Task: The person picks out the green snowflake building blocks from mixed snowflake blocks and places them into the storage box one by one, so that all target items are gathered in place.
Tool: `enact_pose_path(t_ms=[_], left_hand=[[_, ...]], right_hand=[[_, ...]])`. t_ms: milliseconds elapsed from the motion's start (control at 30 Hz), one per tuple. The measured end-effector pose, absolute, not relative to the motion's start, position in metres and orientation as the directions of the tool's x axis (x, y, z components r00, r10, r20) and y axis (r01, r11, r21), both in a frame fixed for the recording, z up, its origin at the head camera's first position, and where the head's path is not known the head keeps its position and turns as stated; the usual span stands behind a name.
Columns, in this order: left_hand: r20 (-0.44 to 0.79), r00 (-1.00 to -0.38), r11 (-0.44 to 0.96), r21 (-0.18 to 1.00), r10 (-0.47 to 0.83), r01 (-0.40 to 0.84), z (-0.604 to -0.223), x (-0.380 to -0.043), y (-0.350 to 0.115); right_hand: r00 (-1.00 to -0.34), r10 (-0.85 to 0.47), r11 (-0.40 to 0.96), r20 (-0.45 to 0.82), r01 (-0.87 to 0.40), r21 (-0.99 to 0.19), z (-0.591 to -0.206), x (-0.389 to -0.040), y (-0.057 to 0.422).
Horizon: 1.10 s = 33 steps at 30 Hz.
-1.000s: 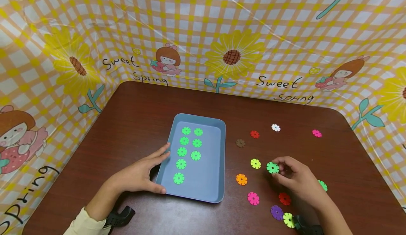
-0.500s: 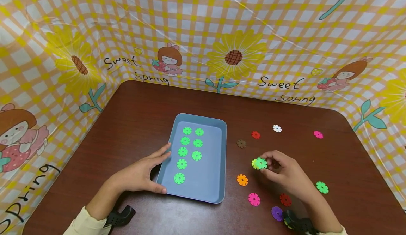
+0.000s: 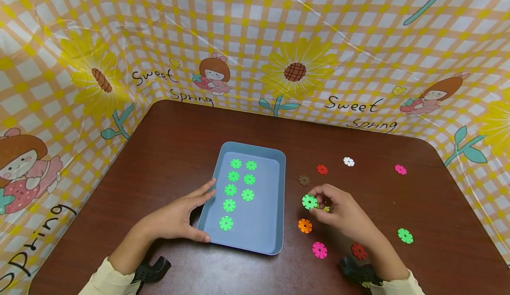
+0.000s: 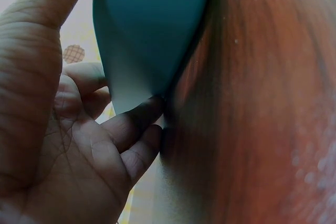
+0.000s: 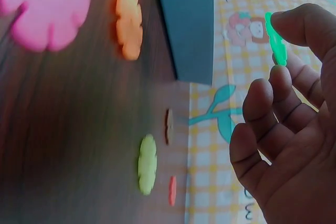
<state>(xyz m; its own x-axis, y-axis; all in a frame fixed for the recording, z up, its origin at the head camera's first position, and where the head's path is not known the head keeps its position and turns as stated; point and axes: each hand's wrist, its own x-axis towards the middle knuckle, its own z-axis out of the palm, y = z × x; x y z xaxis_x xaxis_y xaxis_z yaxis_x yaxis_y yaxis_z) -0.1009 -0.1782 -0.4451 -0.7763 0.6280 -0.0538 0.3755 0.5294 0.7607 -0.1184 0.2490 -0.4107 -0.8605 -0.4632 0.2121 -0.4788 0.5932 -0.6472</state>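
My right hand [image 3: 338, 208] pinches a bright green notched disc [image 3: 309, 202] between thumb and fingers, a short way right of the tray. In the right wrist view the green disc [image 5: 277, 39] is seen nearly edge-on, held above the table. A yellow disc [image 3: 326, 208] lies partly hidden under this hand. My left hand [image 3: 179, 215] rests against the left side of the blue-grey tray [image 3: 280, 224], fingers spread and touching its rim, thumb at the front left corner. In the left wrist view the fingertips press on the tray wall [image 4: 152, 30]. Several green discs [image 3: 229, 205] lie in two columns inside the tray.
Right of the tray lie an orange disc [image 3: 305, 226], a pink disc [image 3: 319, 250], a brown disc [image 3: 304, 180], a white disc [image 3: 349, 161], red discs [image 3: 322, 169] and another green disc [image 3: 405, 236]. Behind the brown table [image 3: 179, 140] hangs a checked cloth [image 3: 247, 29].
My right hand has carried the green disc leftward towards the tray, passing over the yellow disc. The left hand stays at the tray's side.
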Motion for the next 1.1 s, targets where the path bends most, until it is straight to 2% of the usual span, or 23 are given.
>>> enact_pose_path(t_ms=[400,833,1100], left_hand=[[-0.045,-0.775,0.520,0.766,0.630,0.378,-0.446,-0.102,-0.178],[-0.043,-0.780,0.527,0.759,0.625,0.381,-0.445,-0.102,-0.179],[-0.042,-0.778,0.525,0.760,0.627,0.383,-0.445,-0.102,-0.179]], right_hand=[[-0.811,-0.546,0.534,0.208,-0.528,-0.660,-0.409,-0.128,0.218],[-0.787,-0.594,0.476,0.167,-0.511,-0.716,-0.412,-0.136,0.185],[-0.756,-0.629,0.466,0.179,-0.551,-0.692,-0.415,-0.139,0.167]])
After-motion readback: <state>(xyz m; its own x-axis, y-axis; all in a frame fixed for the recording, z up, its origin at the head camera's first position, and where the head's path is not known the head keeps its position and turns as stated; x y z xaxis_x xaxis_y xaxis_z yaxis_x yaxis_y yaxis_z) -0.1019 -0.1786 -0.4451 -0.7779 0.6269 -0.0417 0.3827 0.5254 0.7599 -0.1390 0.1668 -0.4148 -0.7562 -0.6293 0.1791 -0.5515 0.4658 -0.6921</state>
